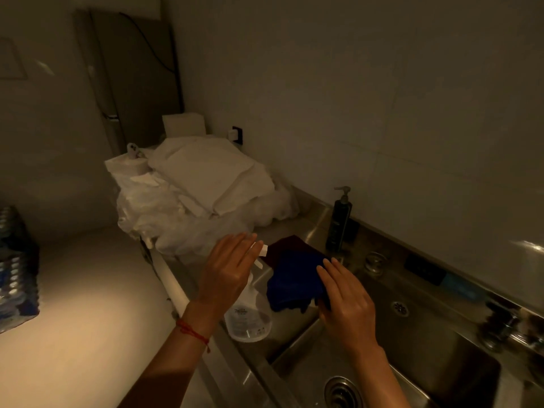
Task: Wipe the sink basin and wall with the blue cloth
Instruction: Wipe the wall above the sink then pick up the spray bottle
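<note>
Nearby: clear spray bottle (248,320) under the left hand (228,272), fingers released; dark pump bottle (340,222) behind. Crumpled blue cloth (291,281) on the desk (297,228) at the sink basin (435,348) edge, pinched by the right hand (347,304).

Sink basin (426,343): brushed stainless metal, smooth, with a dull sheen. Surface (297,228): the same metal, faintly reflective. Blue cloth (294,278): soft matt fabric, folded; a dark maroon cloth (287,244) of like weave lies under it. Spray bottle (247,322): clear glossy plastic. Pump bottle (338,222): dark, semi-gloss plastic. Bags (164,213): thin, crinkled translucent plastic. Wall (382,113): smooth matt panels.
</note>
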